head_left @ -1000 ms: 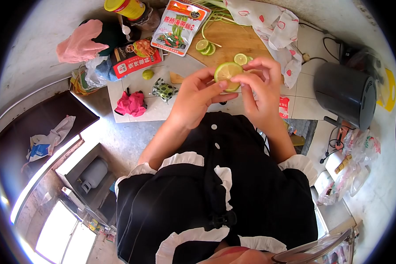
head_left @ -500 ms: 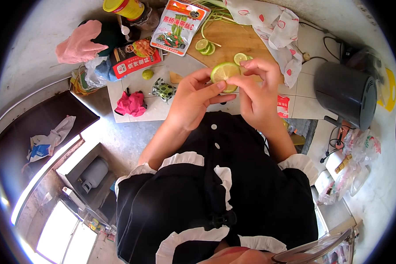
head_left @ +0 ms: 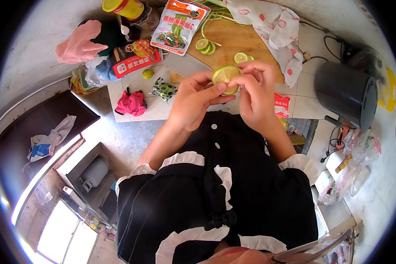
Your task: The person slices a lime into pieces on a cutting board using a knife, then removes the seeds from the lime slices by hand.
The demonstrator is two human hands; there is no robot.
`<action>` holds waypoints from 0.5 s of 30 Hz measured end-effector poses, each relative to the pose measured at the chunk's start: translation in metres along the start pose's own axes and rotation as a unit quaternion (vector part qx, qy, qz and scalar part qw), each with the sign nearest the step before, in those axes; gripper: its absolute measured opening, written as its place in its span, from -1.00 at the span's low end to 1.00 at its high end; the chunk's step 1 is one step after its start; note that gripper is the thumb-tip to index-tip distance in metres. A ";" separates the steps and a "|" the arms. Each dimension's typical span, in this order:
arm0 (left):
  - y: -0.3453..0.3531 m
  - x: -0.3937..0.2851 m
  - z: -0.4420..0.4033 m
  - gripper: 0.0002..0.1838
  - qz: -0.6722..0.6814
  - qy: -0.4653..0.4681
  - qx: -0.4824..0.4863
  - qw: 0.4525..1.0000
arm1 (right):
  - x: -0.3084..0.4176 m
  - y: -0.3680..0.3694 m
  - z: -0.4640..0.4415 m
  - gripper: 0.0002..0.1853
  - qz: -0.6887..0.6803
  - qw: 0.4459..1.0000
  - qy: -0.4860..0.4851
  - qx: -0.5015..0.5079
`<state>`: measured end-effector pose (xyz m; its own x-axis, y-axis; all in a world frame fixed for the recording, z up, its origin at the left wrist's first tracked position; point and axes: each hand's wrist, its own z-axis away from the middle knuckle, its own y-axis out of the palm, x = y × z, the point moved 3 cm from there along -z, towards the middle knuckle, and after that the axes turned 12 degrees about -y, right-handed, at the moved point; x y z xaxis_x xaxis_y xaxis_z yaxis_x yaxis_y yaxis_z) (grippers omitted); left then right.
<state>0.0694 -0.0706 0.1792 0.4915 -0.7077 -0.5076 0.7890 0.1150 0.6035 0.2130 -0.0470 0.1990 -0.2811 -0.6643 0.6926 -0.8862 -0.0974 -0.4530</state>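
Between my two hands is a cut lime [head_left: 225, 75], its pale face turned up toward me. My left hand [head_left: 194, 97] pinches it from the left between thumb and fingers. From the other side, my right hand [head_left: 256, 88] has its thumb and fingertips closed on the lime's right edge. Behind the hands lies a wooden cutting board [head_left: 240, 37]. Several lime slices [head_left: 203, 45] rest near its left part, and another cut lime piece [head_left: 240, 57] sits just beyond my right fingers. A knife blade [head_left: 190, 66] lies flat at the board's left edge, its handle hidden.
Left on the counter are a whole lime [head_left: 148, 73], a pink cloth [head_left: 131, 104], a patterned bundle [head_left: 163, 89], a red seasoning packet [head_left: 136, 57] and a white-red food pouch [head_left: 180, 26]. A strawberry-print cloth [head_left: 277, 35] covers the board's right side. A dark kettle-like appliance [head_left: 345, 94] stands right.
The lime has shifted slightly down and right and tilted a little in my hands. My right fingers have curled in further. Other things stay where they were.
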 end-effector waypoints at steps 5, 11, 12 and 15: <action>0.000 -0.002 0.000 -0.78 0.007 0.018 -0.003 1.000 | 0.001 -0.005 0.000 -0.69 -0.064 0.998 0.020 0.007; -0.002 -0.004 -0.001 -0.82 -0.004 0.036 0.004 0.999 | 0.003 -0.005 -0.002 -0.68 -0.052 0.998 0.020 -0.004; -0.002 -0.004 -0.001 -0.82 -0.011 0.038 0.003 0.999 | 0.002 -0.005 -0.001 -0.68 -0.038 0.999 0.010 0.002; -0.001 -0.004 0.000 -0.81 0.007 0.046 -0.003 0.999 | 0.002 -0.005 -0.001 -0.71 -0.028 1.000 0.010 0.002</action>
<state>0.0670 -0.0679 0.1808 0.5342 -0.6389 -0.5536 0.7836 0.1285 0.6078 0.2165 -0.0471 0.2024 -0.2385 -0.6421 0.7286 -0.8991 -0.1375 -0.4156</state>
